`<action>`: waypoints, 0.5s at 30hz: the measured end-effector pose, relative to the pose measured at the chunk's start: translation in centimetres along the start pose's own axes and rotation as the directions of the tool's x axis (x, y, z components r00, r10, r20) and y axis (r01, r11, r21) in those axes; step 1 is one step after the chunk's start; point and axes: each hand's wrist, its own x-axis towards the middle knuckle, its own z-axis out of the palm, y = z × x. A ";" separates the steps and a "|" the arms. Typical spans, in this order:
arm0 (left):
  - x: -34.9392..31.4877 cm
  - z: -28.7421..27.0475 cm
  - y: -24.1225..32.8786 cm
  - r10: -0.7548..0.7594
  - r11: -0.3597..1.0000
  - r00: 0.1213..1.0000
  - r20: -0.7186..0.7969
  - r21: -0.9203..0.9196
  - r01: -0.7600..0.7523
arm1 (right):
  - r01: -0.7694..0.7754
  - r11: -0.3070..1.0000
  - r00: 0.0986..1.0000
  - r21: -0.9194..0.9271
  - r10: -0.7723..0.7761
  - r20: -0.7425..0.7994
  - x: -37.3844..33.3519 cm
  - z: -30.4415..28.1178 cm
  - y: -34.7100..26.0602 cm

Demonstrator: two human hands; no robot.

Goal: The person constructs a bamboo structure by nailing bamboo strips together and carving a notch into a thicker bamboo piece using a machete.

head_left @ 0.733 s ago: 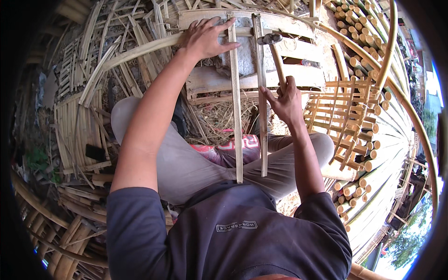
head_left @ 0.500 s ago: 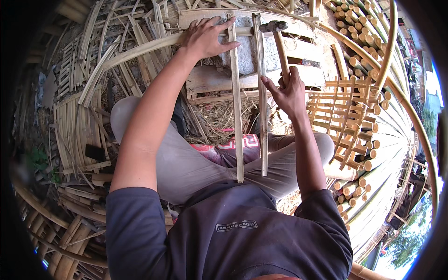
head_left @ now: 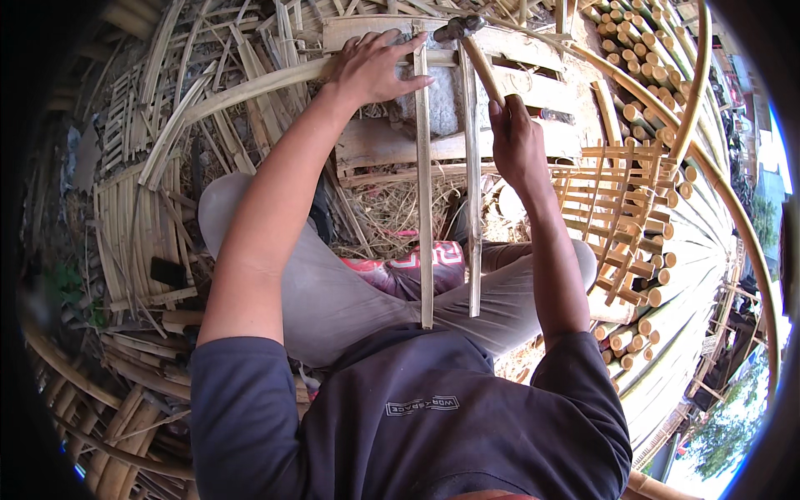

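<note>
My right hand [head_left: 517, 137] is closed round the wooden handle of a hammer [head_left: 482, 65]. The dark hammer head is raised near the far ends of two bamboo strips. My left hand [head_left: 377, 68] lies over a bamboo crosspiece [head_left: 442, 57], with its fingers stretched out. Its index finger and thumb reach to the left bamboo strip [head_left: 424, 192]. The right bamboo strip [head_left: 474, 200] runs beside it toward my lap. Beneath the far ends of the strips is a grey stone block [head_left: 443, 108], partly covered by the strips and my hand.
Wooden planks [head_left: 375, 143] lie around the stone. A bamboo lattice [head_left: 612, 200] leans at the right against stacked bamboo poles [head_left: 646, 58]. Split bamboo slats [head_left: 137, 233] and a black flat object [head_left: 168, 272] lie at the left. Straw [head_left: 383, 208] covers the ground before me.
The hammer has moved up and left, its head now nearer the left strip. My right thumb has closed in round the handle. My left hand has stayed nearly in place.
</note>
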 end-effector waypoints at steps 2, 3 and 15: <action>0.0 -0.1 0.1 -0.007 1.000 1.000 0.008 -0.005 0.007 | 0.012 1.000 1.000 0.002 -0.012 0.010 0.4 0.0 -0.3; 0.0 -0.1 0.1 -0.011 1.000 1.000 0.012 -0.008 0.011 | 0.017 1.000 1.000 -0.003 -0.017 0.009 0.6 0.0 -0.2; 0.2 0.5 -0.1 -0.029 0.999 0.998 0.052 0.026 0.027 | 0.097 0.990 0.995 -0.099 -0.094 0.040 1.5 0.5 0.3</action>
